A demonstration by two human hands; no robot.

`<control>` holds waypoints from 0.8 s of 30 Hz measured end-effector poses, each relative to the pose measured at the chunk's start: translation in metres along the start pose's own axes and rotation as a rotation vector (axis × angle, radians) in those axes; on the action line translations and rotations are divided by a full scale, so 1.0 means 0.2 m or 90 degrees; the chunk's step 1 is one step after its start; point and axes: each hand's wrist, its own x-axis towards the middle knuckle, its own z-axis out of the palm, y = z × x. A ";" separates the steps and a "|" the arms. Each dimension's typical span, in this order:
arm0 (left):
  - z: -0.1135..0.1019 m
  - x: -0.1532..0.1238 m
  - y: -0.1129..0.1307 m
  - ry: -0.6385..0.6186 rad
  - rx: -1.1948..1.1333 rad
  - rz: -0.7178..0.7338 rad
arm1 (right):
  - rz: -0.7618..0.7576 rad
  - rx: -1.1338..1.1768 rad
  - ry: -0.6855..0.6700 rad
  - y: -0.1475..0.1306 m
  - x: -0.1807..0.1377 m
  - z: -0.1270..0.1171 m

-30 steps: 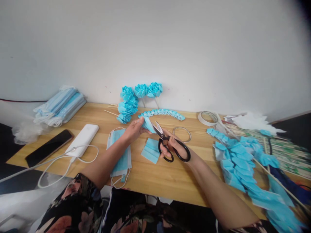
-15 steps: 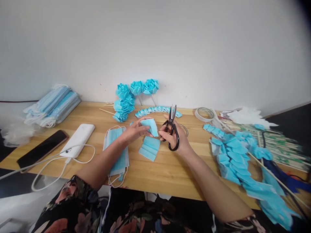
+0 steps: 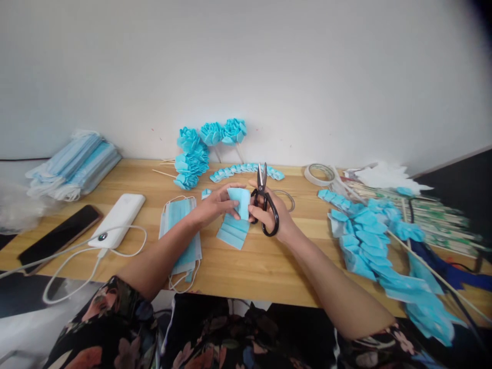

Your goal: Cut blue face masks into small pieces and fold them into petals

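Pinched in my left hand (image 3: 219, 206) is a small light-blue piece of mask fabric (image 3: 240, 201), with its right edge folded over. My right hand (image 3: 277, 218) is wrapped round black-handled scissors (image 3: 265, 197), whose blades point up and away from me, slightly parted. The fingertips of that hand are at the right edge of the held piece. Below, a pleated blue piece of fabric (image 3: 232, 233) lies on the table, partly covered by the held one. Face masks (image 3: 180, 212) with white ear loops lie under my left forearm.
Blue fabric flowers on sticks (image 3: 192, 159) stand at the back, near a pleated blue strip (image 3: 249, 169). Stacked masks (image 3: 77, 164), a phone (image 3: 59, 236) and a cabled white power bank (image 3: 119, 218) are left. Tape (image 3: 320, 175) and long gathered blue strips (image 3: 369, 241) lie right.
My right hand with the scissors has moved left, up to the held piece of fabric. That piece now shows a folded right edge. The whole view has shifted slightly.
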 end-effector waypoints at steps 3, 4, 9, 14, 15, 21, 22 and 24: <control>0.02 0.01 0.00 0.151 0.092 0.062 | -0.018 0.011 0.036 -0.01 0.00 0.01; 0.03 0.01 0.01 0.211 0.125 0.091 | -0.022 0.012 0.051 -0.02 0.00 0.01; 0.08 -0.02 0.04 0.181 0.184 0.121 | -0.034 0.005 0.088 -0.01 0.00 0.01; 0.11 -0.02 0.02 0.025 0.129 0.110 | -0.040 0.008 0.096 0.00 0.01 0.01; 0.10 -0.01 0.01 0.024 0.119 0.106 | -0.038 0.013 0.096 0.00 0.01 0.01; 0.07 0.01 -0.01 0.166 0.128 0.062 | -0.025 0.047 0.089 -0.02 0.00 0.01; 0.06 0.01 0.00 0.197 0.134 0.065 | -0.026 0.060 0.093 -0.03 0.00 0.01; 0.05 0.01 0.01 0.256 0.144 0.082 | -0.021 0.085 0.101 -0.04 0.00 0.02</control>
